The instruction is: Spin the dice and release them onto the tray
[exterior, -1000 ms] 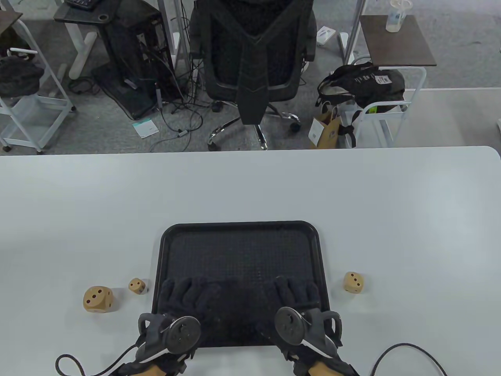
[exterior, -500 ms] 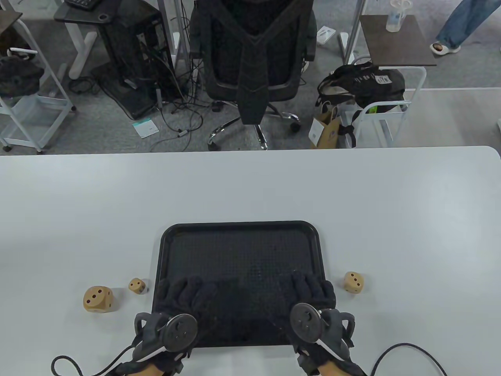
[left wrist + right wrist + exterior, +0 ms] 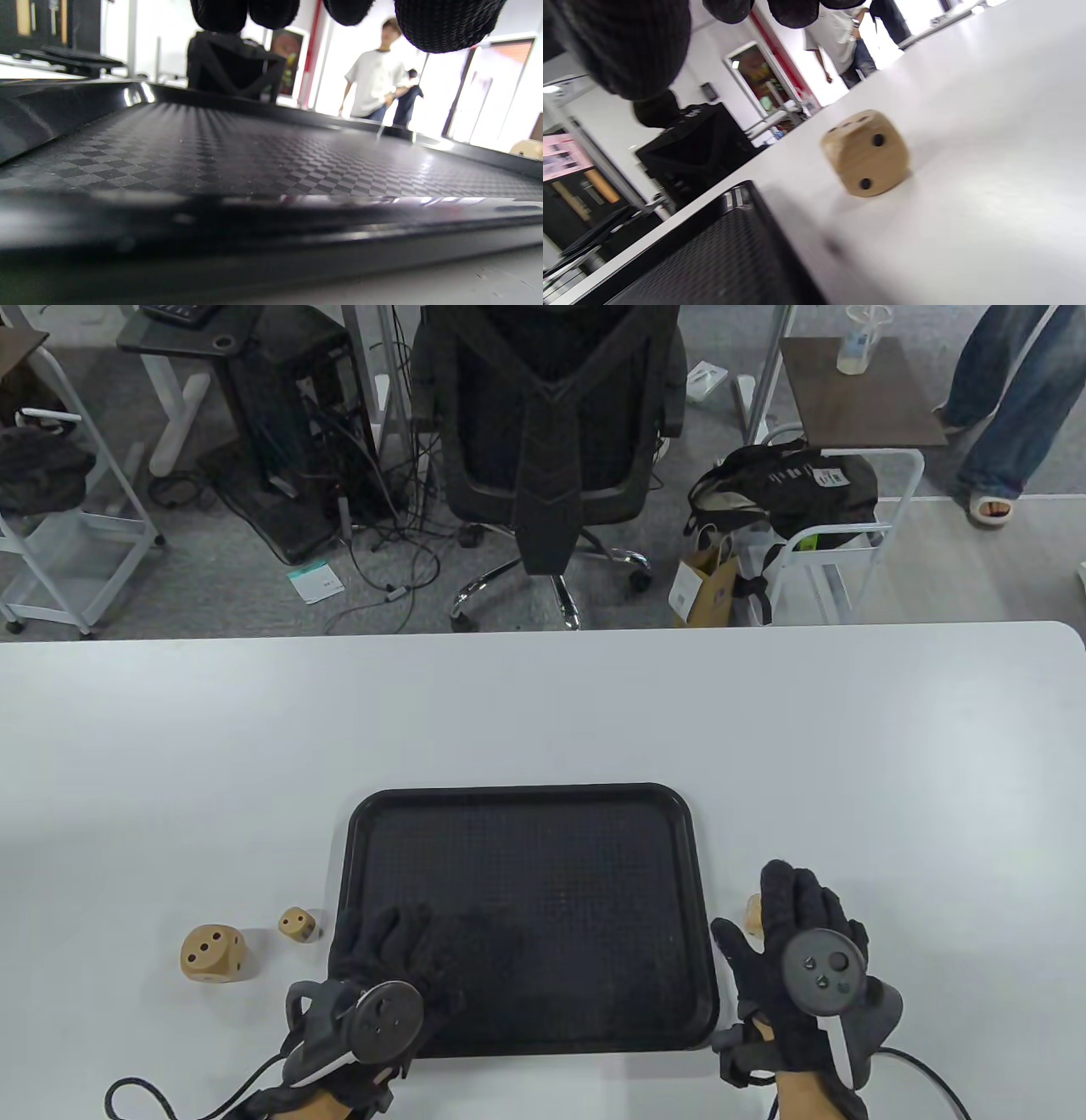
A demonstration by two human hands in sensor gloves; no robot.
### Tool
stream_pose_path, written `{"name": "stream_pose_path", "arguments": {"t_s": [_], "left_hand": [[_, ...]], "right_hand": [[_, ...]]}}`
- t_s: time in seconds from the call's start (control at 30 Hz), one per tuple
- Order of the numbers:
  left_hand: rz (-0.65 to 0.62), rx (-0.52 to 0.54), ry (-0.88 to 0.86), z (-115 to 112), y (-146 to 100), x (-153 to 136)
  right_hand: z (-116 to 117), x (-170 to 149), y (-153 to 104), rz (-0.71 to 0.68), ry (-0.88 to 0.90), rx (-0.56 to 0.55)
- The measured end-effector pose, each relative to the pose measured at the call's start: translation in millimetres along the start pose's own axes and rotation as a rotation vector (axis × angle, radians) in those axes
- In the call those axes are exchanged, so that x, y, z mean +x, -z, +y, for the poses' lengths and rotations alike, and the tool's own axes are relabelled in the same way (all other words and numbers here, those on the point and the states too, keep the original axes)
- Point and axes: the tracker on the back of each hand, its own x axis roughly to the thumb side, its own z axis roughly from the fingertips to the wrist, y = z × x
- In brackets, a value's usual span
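Note:
A black textured tray [image 3: 526,797] lies on the white table with nothing in it. My left hand [image 3: 407,937] rests flat on the tray's near left corner, fingers relaxed. My right hand [image 3: 793,908] hovers right of the tray over a wooden die [image 3: 752,913], mostly hiding it; the fingers are extended and hold nothing. The right wrist view shows that die [image 3: 865,152] on the table just beyond the fingertips [image 3: 628,46], apart from them. Left of the tray sit a large wooden die [image 3: 212,954] and a small one [image 3: 297,924].
The table's far edge [image 3: 543,632] runs across the middle of the table view, with an office chair [image 3: 551,432] and a bag on a cart [image 3: 789,496] beyond. A person's legs [image 3: 1001,407] stand at the far right. A cable [image 3: 925,1069] trails from my right wrist.
My right hand left the tray and moved right and forward over the right-hand die. The left hand slid slightly back. A person walked in at the far right.

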Motion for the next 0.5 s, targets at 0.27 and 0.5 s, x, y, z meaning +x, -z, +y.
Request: {"name": "stream_pose_path", "arguments": {"t_s": [0.27, 0.5], "left_hand": [[0.0, -0.003, -0.004, 0.4, -0.7, -1.8], [0.006, -0.023, 0.002, -1.7, -0.5, -3.9]], "right_hand": [[18.8, -20.4, 19.5, 0.131, -0.116, 0.115], [33.5, -28.4, 28.9, 0.167, -0.143, 0.212]]}}
